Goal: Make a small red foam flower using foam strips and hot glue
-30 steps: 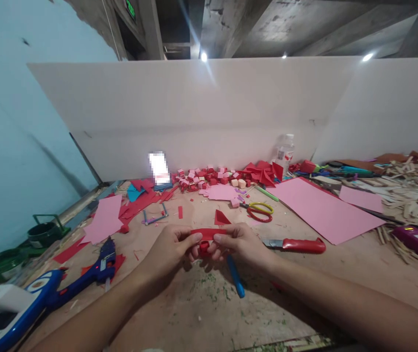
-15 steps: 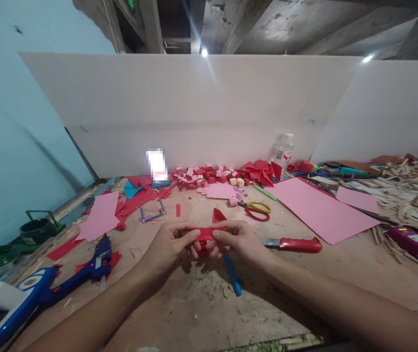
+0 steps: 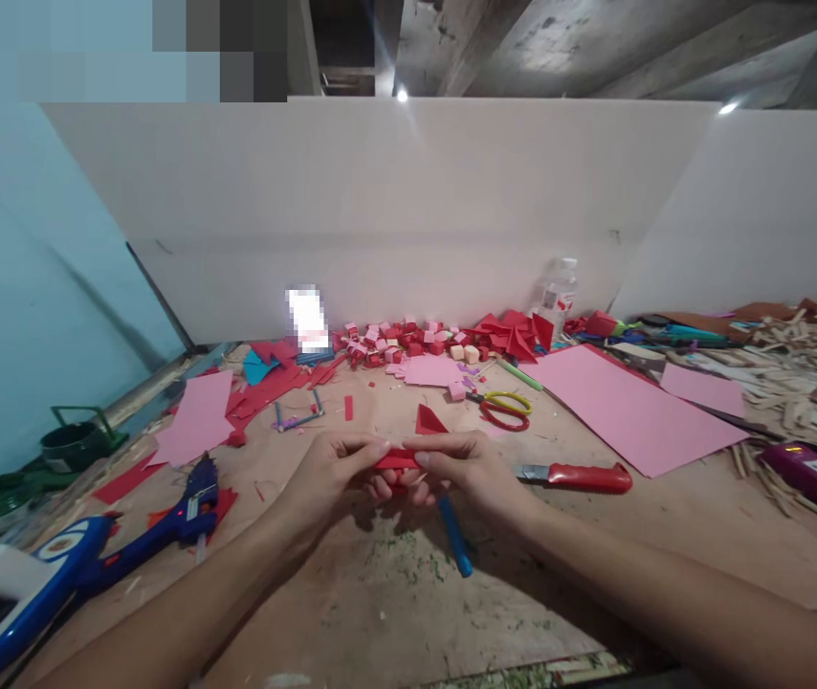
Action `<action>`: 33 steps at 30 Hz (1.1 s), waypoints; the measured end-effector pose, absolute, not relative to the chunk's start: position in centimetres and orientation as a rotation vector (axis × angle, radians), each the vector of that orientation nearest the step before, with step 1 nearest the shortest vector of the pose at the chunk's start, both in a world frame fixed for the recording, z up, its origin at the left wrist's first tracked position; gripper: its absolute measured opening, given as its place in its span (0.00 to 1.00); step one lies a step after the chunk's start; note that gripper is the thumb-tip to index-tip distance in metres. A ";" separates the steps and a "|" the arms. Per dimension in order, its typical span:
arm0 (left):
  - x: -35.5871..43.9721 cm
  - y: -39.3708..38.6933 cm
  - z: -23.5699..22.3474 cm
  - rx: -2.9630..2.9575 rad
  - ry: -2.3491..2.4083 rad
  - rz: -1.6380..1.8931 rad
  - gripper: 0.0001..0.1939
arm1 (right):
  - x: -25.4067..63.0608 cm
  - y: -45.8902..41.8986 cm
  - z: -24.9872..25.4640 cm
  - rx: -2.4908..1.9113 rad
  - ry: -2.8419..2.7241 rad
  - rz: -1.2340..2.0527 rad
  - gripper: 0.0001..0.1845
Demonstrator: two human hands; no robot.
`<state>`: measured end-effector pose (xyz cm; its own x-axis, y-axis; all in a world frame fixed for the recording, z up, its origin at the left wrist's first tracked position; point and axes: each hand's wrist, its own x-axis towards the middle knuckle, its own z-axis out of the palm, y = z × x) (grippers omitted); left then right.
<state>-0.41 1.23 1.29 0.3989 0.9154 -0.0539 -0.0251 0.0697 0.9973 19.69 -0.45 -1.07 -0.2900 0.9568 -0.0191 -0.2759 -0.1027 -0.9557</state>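
Observation:
My left hand [image 3: 333, 478] and my right hand [image 3: 462, 471] meet over the middle of the wooden table [image 3: 595, 545]. Both pinch a small red foam strip [image 3: 395, 460] between thumbs and fingers, fingers curled tightly round it. Most of the strip is hidden by the fingers. A blue pen [image 3: 455, 536] lies on the table just below my right hand. A small red triangle scrap [image 3: 429, 421] lies just beyond the hands.
A red-handled utility knife [image 3: 581, 476] lies right of my hands, yellow-and-red scissors [image 3: 505, 410] beyond. A large pink sheet [image 3: 630, 407], small pink and red cubes [image 3: 401, 344], a blue glue gun [image 3: 171, 526], wooden sticks [image 3: 803, 383] and a clear bottle [image 3: 556, 292] crowd the table.
My thumbs have moved closer together, so less of the red strip shows. The view has shifted slightly; the hands stay in the same spot.

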 end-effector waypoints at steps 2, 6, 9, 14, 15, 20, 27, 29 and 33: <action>-0.4 1.3 1.2 1.320 0.899 0.887 0.15 | 19.6 -0.6 -0.9 -0.880 -1.188 1.580 0.27; -0.5 1.5 0.7 1.381 0.932 0.911 0.13 | 19.5 -0.7 -0.7 -0.915 -1.218 1.554 0.28; -0.5 1.2 0.4 1.410 0.957 0.911 0.13 | 19.5 -0.8 -0.6 -0.938 -1.273 1.572 0.27; -0.3 0.7 0.5 1.488 0.960 0.939 0.09 | 19.5 -0.6 -1.0 -0.958 -1.252 1.598 0.24; -0.2 0.7 0.6 1.495 0.955 0.942 0.09 | 19.5 -0.5 -1.1 -0.952 -1.249 1.600 0.24; -0.1 0.6 1.1 1.576 0.967 0.875 0.13 | 19.4 -0.6 -1.1 -0.949 -1.260 1.578 0.22; -0.1 0.4 0.9 1.582 1.100 0.813 0.18 | 19.4 -0.5 -1.2 -0.960 -1.267 1.549 0.22; -0.1 0.3 0.9 1.577 1.113 0.836 0.18 | 19.5 -0.4 -1.3 -0.965 -1.255 1.550 0.22; 0.0 0.3 1.0 1.584 1.095 0.892 0.17 | 19.7 -0.3 -1.2 -0.974 -1.264 1.548 0.23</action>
